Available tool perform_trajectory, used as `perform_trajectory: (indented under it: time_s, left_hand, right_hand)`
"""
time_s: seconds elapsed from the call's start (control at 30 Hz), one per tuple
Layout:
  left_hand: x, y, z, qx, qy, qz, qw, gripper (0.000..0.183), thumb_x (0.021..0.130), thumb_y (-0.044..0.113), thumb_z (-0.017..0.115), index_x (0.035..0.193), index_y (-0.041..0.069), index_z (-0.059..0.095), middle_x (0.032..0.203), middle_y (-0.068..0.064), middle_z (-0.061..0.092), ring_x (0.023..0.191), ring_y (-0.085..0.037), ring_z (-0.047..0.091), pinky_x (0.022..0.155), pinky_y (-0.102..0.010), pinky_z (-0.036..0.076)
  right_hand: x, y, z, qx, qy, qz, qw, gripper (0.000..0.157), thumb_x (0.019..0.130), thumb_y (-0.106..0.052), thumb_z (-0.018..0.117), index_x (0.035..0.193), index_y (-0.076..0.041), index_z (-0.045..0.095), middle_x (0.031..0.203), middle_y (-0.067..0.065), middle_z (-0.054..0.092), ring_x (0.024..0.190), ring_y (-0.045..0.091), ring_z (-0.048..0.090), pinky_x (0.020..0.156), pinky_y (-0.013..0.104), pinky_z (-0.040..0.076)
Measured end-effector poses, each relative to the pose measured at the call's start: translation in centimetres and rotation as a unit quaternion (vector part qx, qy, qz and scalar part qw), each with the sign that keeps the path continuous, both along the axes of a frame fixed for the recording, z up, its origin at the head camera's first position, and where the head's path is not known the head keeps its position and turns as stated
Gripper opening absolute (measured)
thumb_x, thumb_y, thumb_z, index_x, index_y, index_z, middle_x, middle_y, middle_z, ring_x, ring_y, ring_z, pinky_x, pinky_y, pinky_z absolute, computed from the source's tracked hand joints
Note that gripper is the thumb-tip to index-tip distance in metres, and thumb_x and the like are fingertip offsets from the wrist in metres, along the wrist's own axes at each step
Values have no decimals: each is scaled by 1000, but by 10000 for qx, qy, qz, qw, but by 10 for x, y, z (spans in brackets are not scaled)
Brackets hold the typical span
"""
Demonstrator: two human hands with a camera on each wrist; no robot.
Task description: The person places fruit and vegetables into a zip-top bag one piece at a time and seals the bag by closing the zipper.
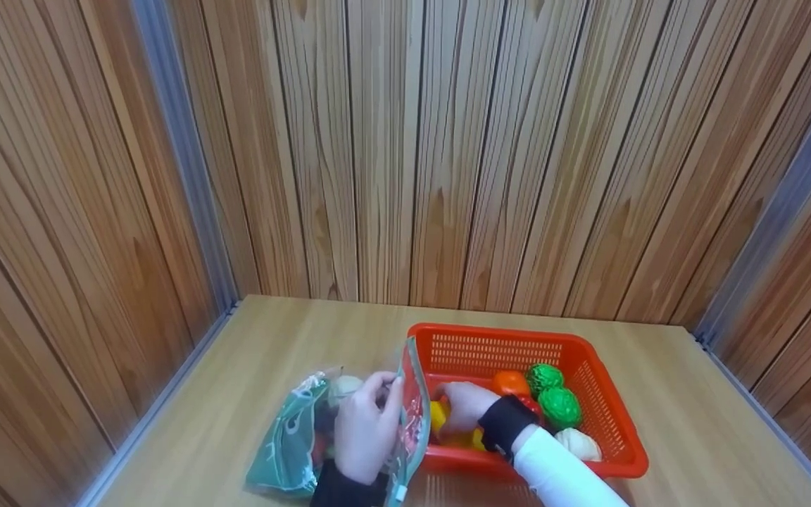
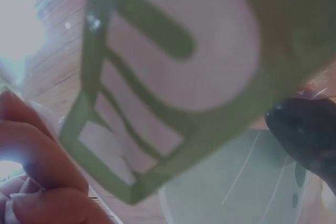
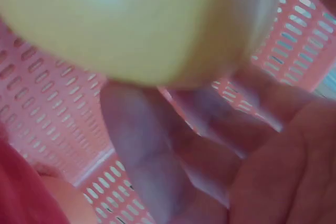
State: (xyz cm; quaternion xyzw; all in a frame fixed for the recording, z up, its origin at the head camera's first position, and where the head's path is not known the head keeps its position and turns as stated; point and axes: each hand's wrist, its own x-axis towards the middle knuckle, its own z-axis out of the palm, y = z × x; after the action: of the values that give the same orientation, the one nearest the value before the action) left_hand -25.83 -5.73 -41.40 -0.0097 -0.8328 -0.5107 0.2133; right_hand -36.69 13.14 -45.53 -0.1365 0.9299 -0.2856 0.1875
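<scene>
My left hand [image 1: 367, 426] pinches the upper edge of a clear and green zip bag [image 1: 282, 447], holding its mouth apart beside the basket. Through the bag's clear film, a pale round piece [image 1: 344, 387] and darker ones show. In the left wrist view, curled fingers [image 2: 39, 156] are next to the bag's green printed film [image 2: 220, 98]. My right hand [image 1: 467, 405] reaches into the red basket [image 1: 610, 422] and grips a smooth, rounded yellow fruit [image 3: 131, 30]. Its fingertips [image 3: 126, 98] lie against the fruit's underside in the right wrist view.
Within the basket are an orange piece [image 1: 510, 382], two green leafy balls, a red piece [image 1: 531, 406], a whitish one [image 1: 579, 445] and another yellow one [image 1: 478, 439]. Wood-panelled walls [image 1: 448, 155] enclose the light wooden table [image 1: 194, 436] at the back and sides.
</scene>
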Motion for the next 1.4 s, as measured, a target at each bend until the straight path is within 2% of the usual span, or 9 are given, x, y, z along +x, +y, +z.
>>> perform_trajectory:
  time_s: [0.1,0.3,0.57,0.7,0.9,1.0,1.1,1.3,1.4]
  left_hand:
    - [0,0,-1,16,-59,-26,10000,21,99,30,69,108,11,74,97,-4,80,88,-14,76,84,-32,63]
    - [0,-1,-2,12,-77,-75,9999,22,100,30,69,109,12,74,100,-4,80,90,-13,76,87,-33,62]
    - [1,0,-1,9,28,-14,10000,20,99,27,70,107,10,74,91,-5,79,80,-10,73,81,-27,62]
    - [1,-1,-1,40,-3,-26,10000,21,99,29,70,107,11,74,90,-4,79,82,-9,73,81,-27,62]
    - [1,-1,-1,141,-188,-95,9997,25,99,35,70,109,12,74,92,-3,79,83,-9,73,86,-30,62]
    - [0,-1,0,153,-274,-105,9995,24,99,33,69,109,12,73,86,-2,77,73,-7,69,80,-25,62]
    - [-1,-1,1,136,-324,-112,9993,22,101,30,67,110,11,73,78,1,72,61,-8,61,73,-20,59]
    - [0,-1,1,6,-50,-1,10000,23,101,30,67,110,10,73,81,3,72,64,-4,58,77,-22,61]
    - [0,-1,1,-46,67,45,10000,21,101,26,68,109,8,73,77,2,70,61,-5,55,69,-18,56]
  right_hand:
    - [-5,1,-4,-317,235,2,9992,65,79,-21,88,138,-26,59,118,0,68,100,24,62,102,59,51]
    - [-9,3,2,-798,1160,0,9900,64,85,-20,83,143,-21,55,123,7,62,101,24,60,94,54,57]
    - [-2,13,25,-2065,1889,-518,9586,64,88,-16,81,145,-14,52,132,12,61,103,26,61,91,47,59]
    - [7,17,37,-3035,1840,-1026,9292,63,89,-11,80,145,-14,51,135,16,58,104,29,62,86,44,59]
    - [34,13,47,-4810,1017,-1346,8604,60,95,-8,72,147,-14,44,133,18,55,103,28,67,86,39,62]
    - [49,6,47,-5162,758,-1224,8443,58,97,-7,69,147,-11,40,134,18,53,104,28,67,88,39,61]
    - [60,-3,45,-5094,713,-1151,8498,58,97,-11,69,146,-9,38,137,20,53,106,28,68,90,40,61]
    - [67,-23,36,-4632,755,-1022,8771,65,90,-16,79,141,-6,38,141,22,53,112,28,68,94,41,61]
    - [68,-34,28,-4446,911,-739,8880,63,89,-10,80,136,-3,40,138,23,53,116,31,68,95,44,61]
